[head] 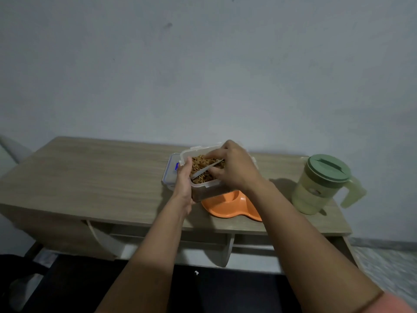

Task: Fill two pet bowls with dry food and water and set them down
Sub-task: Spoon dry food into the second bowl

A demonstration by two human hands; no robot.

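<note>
A clear plastic container (204, 187) full of brown dry food (203, 164) is tilted toward me above the table. My left hand (184, 184) grips its left side. My right hand (234, 168) reaches into the container from the right and holds a white spoon (206, 169) that lies across the food. Just below the container sits an orange double pet bowl (228, 205); my right forearm hides its right half. A pale green water pitcher (320, 184) with a green lid stands at the table's right end.
The container's clear lid with blue clips (170, 171) lies flat on the wooden table (90, 175) behind my left hand. A grey wall rises behind the table. Open shelves show under the tabletop, above a dark floor.
</note>
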